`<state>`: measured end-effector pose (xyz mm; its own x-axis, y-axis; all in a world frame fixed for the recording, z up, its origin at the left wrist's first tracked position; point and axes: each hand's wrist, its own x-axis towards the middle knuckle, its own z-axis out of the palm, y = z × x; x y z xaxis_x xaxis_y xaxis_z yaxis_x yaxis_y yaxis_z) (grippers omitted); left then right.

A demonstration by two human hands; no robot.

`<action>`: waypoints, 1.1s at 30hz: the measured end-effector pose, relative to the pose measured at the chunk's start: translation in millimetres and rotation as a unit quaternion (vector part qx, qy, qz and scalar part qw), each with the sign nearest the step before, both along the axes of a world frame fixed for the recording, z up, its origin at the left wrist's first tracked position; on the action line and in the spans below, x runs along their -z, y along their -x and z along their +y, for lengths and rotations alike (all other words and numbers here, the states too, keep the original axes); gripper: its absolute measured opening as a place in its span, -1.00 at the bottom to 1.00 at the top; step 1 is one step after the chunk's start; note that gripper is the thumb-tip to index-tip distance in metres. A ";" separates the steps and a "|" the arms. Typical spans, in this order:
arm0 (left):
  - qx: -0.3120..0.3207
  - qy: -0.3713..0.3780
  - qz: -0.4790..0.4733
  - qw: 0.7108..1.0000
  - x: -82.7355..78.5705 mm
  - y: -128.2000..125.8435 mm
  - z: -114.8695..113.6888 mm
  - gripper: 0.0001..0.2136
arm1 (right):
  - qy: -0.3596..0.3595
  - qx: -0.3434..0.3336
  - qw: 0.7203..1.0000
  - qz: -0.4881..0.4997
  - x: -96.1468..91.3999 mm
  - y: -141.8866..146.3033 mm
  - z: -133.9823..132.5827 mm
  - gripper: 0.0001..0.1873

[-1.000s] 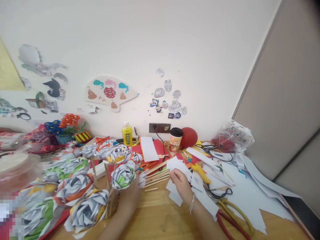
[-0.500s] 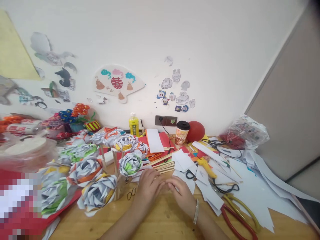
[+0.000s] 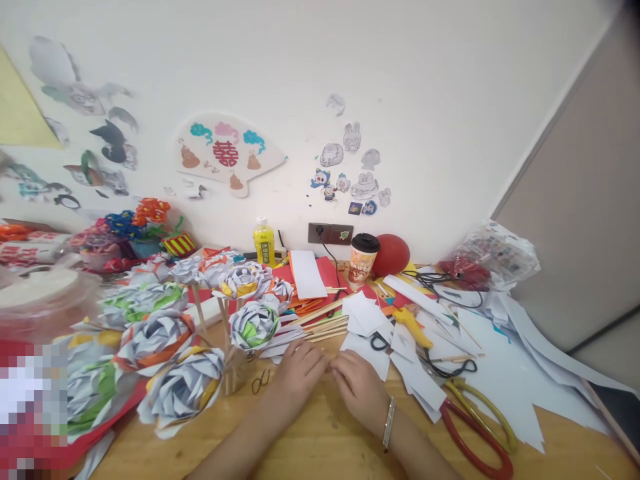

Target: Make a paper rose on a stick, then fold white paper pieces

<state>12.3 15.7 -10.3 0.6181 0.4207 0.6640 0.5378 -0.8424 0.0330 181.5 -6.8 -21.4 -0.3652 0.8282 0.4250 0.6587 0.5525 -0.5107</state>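
My left hand point(image 3: 301, 371) and my right hand point(image 3: 358, 381) meet fingertip to fingertip low over the wooden table, both with fingers curled in. Whatever they pinch between them is hidden or too small to make out. A silver bracelet point(image 3: 389, 423) circles my right wrist. Just beyond my left hand lie thin wooden sticks point(image 3: 327, 329) and narrow white paper strips point(image 3: 283, 343). Folded paper flowers in white with green, orange or yellow, such as one with a green layer point(image 3: 255, 325), crowd the left side. White paper pieces point(image 3: 367, 317) lie beyond my right hand.
On the right are a yellow glue gun point(image 3: 413, 327) with a black cord and large scissors with red and yellow handles point(image 3: 475, 443). At the back stand a yellow drink bottle point(image 3: 263, 243), a lidded paper cup point(image 3: 362, 261) and a red balloon point(image 3: 393, 255). White sheets point(image 3: 500, 380) cover the right side.
The view has shifted slightly, so the flowers and wall pictures sit further left. My hands stay together in nearly the same spot, fingers still curled in.
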 end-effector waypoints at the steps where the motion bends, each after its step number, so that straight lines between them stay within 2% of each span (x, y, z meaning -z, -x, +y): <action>1: -0.013 0.015 -0.017 1.000 0.0 0.3 0.1 -0.75 | 0.001 -0.007 1.000 0.008 -0.7 -0.2 -0.1 -0.76; 4: -0.034 0.039 -0.052 0.997 0.1 0.6 -0.5 -0.76 | 0.007 -0.018 0.999 0.027 -1.2 -0.8 -0.1 -0.79; 9: -0.019 0.012 -0.019 1.000 3.2 -0.6 -0.9 -0.84 | 0.015 -0.013 0.999 0.049 2.0 -0.9 0.2 -0.79; 13: -0.012 -0.004 0.006 1.000 5.2 0.2 0.4 -0.81 | 0.017 -0.012 0.999 0.040 2.8 -1.0 0.7 -0.80; 17: 0.032 0.078 0.031 0.996 1.1 3.1 -0.2 -0.79 | 0.039 -0.037 0.998 0.042 0.0 -2.7 1.6 -0.80; 22: 0.056 0.198 -0.009 0.979 -6.5 0.0 -5.9 -0.76 | 0.107 -0.082 0.986 0.095 -6.1 -3.7 0.8 -0.79; 25: 0.023 0.212 -0.050 0.976 -8.1 -1.8 -8.1 -0.77 | 0.115 -0.089 0.985 0.094 -5.4 -2.6 -0.3 -0.77; 28: -0.041 0.175 -0.081 0.980 -6.6 3.7 -2.9 -0.78 | 0.107 -0.081 0.990 0.052 -3.8 -3.7 0.0 -0.77; 30: -0.105 0.131 -0.071 0.983 -4.6 12.1 5.7 -0.75 | 0.091 -0.039 0.995 0.002 -5.9 -8.3 1.7 -0.82; 33: -0.217 0.071 -0.032 0.973 -0.9 25.8 21.3 -0.72 | 0.077 0.076 0.990 -0.092 -13.8 -20.6 6.6 -0.88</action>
